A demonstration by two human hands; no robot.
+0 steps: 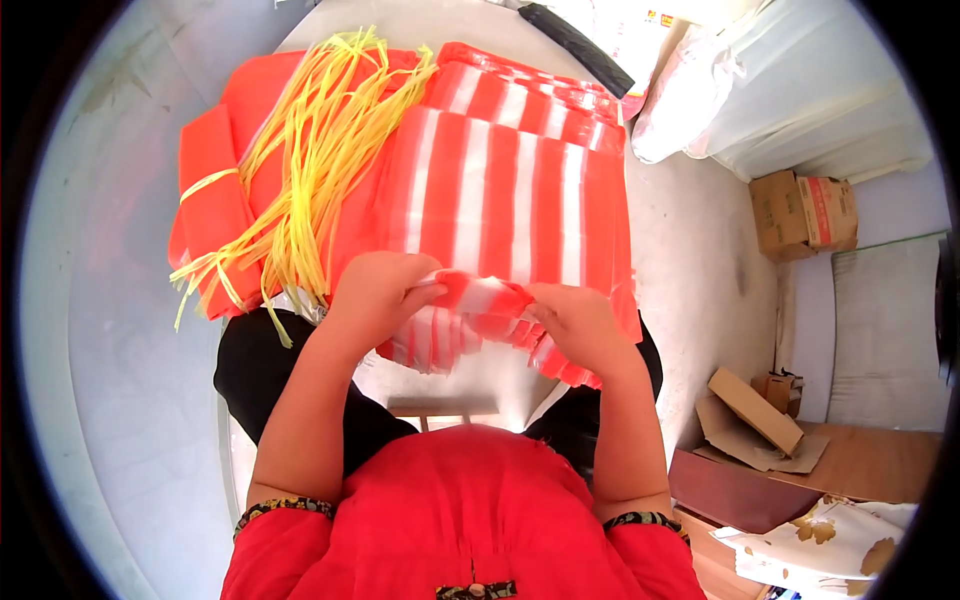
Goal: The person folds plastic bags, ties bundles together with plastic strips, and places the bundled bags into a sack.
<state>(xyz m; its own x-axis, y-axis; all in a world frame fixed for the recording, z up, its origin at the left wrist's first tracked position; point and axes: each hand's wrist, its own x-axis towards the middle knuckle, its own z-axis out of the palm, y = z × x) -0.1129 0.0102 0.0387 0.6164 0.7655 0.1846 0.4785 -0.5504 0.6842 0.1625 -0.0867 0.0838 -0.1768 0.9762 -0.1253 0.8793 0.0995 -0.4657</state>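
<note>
My left hand (378, 298) and my right hand (585, 322) pinch a red-and-white striped plastic bag (480, 297) between them. It is bunched at the near edge of the table, and its gathered folds hang below my fingers. Just beyond my hands lies a flat stack of the same striped plastic bags (505, 195). Left of the stack, a loose bunch of yellow plastic strips (330, 150) is spread over folded red plastic (265, 95). A rolled red bundle (215, 205) at the far left has a yellow strip around it.
A black roll (578, 48) lies at the table's far edge. White plastic sacks (690, 95) hang at the back right. On the right stand a closed cardboard box (805, 215) and an opened carton (755, 420). A pale wall (120, 300) runs close along the left.
</note>
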